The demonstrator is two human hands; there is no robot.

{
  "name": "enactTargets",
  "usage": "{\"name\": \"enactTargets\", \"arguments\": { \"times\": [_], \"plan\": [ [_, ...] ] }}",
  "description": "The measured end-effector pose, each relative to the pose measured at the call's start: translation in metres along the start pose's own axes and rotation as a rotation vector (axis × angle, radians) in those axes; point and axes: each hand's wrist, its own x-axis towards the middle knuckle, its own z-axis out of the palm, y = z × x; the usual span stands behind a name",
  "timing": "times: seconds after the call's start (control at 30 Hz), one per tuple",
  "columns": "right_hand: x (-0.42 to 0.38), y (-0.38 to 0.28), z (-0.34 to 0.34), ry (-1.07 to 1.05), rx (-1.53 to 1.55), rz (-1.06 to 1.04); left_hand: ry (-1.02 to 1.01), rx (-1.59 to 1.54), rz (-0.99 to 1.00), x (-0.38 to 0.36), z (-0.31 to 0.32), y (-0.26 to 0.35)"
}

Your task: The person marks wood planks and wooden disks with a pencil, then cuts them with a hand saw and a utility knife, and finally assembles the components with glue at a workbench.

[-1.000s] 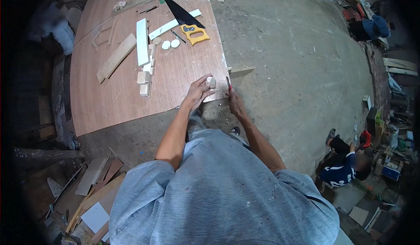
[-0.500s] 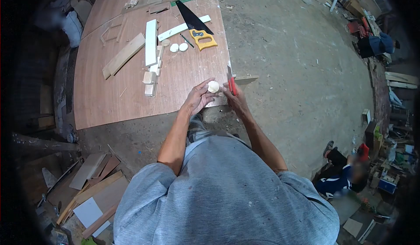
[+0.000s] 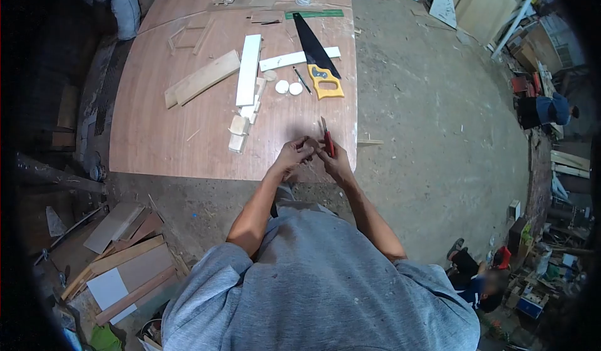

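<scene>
Over the near edge of the table, my left hand [image 3: 293, 155] pinches a small round wooden disc [image 3: 312, 143], now shadowed and partly covered by fingers. Close beside it, my right hand [image 3: 338, 164] is closed round a red utility knife [image 3: 328, 143], its blade pointing up and away from me. The fingertips of both hands meet at the disc. Beyond them lie two white discs [image 3: 289, 87], a plain wooden disc [image 3: 270, 75] and a dark pencil [image 3: 302, 80]. A hand saw with a yellow handle [image 3: 325, 83] rests across a white strip [image 3: 282, 61].
Small wooden blocks [image 3: 238, 125] and a white board [image 3: 248, 69] lie left of the discs, near wooden planks [image 3: 203, 78]. A green ruler [image 3: 315, 13] is farther back. Scrap boards [image 3: 125, 276] are piled on the floor at left. Two other people are at the right.
The disc has turned from showing its pale face to being shadowed between my fingers. My right hand and the knife have come closer to it. The view has shifted, moving the table rightward.
</scene>
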Motion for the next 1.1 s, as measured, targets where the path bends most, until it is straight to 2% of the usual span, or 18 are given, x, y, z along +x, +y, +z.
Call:
{"name": "enactTargets", "arguments": {
  "times": [0.07,0.1,0.13,0.2,0.23,0.27,0.33,0.37,0.47,0.53,0.6,0.63,0.73,0.8,0.87,0.93,1.0,1.1],
  "plan": [
    [0.023,0.037,0.003,0.119,-0.201,-0.178,0.173,0.218,0.035,0.019,-0.023,-0.018],
    [0.022,0.034,0.004,0.141,-0.203,-0.088,0.242,0.520,0.062,0.037,-0.043,-0.030],
    [0.024,0.039,0.003,0.146,-0.208,-0.086,0.236,0.515,0.061,0.047,-0.052,-0.032],
    [0.028,0.049,-0.001,0.209,-0.359,-0.078,0.407,0.947,0.407,0.062,-0.068,-0.034],
    [0.028,0.052,-0.002,0.266,-0.421,-0.097,0.412,0.895,0.289,0.063,-0.069,-0.022],
    [0.029,0.055,-0.004,0.268,-0.426,-0.096,0.411,0.889,0.290,0.066,-0.072,-0.009],
    [0.026,0.056,-0.007,0.310,-0.259,0.115,0.397,1.148,0.201,0.078,-0.083,0.004],
    [0.023,0.057,-0.007,0.344,-0.199,0.067,0.420,1.256,0.299,0.085,-0.089,0.010],
    [0.010,0.030,-0.001,0.399,-0.129,0.163,0.448,1.164,0.390,0.113,-0.105,0.036],
    [0.005,0.039,-0.002,0.411,-0.108,0.164,0.434,1.233,0.299,0.120,-0.099,0.066],
    [0.006,0.047,-0.005,0.421,-0.148,0.135,0.259,1.336,0.452,0.134,-0.095,0.090],
    [0.009,0.051,-0.008,0.426,-0.151,0.137,0.261,1.407,0.563,0.142,-0.094,0.092],
    [0.015,0.050,-0.020,0.406,-0.148,0.186,0.138,1.578,0.474,0.170,-0.091,0.086],
    [0.019,0.035,-0.026,0.442,-0.186,0.092,0.120,1.625,0.511,0.189,-0.091,0.074],
    [0.023,0.021,-0.037,0.427,-0.239,0.129,0.100,1.679,0.537,0.192,-0.085,0.073],
    [0.028,0.021,-0.053,0.414,-0.293,0.153,0.052,1.796,0.292,0.196,-0.069,0.083],
    [0.035,0.026,-0.068,0.445,-0.390,0.068,0.096,1.844,0.312,0.187,-0.061,0.086],
    [0.045,0.032,-0.092,0.400,-0.368,0.060,0.165,1.837,0.318,0.177,-0.056,0.085]
  ]
}}
